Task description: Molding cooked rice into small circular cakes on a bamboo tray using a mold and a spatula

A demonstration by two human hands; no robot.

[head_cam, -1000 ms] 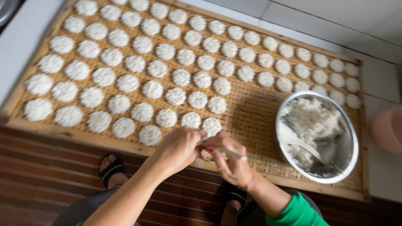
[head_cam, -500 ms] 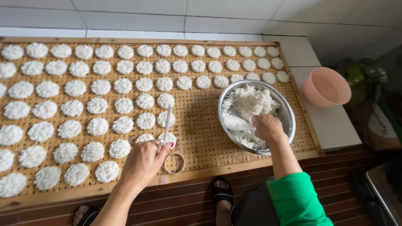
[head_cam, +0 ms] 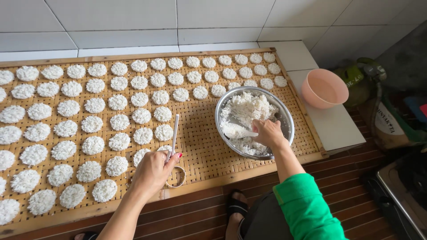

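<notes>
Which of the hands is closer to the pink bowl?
The right hand. It is inside the metal bowl of rice, just left of the pink bowl. The left hand is far off by the small ring mould.

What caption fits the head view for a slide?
Left hand holds a white stick beside a ring mould; right hand scoops rice from a steel bowl.

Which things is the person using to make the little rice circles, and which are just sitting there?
In use:
left hand holding a white stick
ring mould
right hand with a white spoon
metal bowl of rice
woven tray of rice rounds

Just sitting:
pink bowl
green bottle
</notes>
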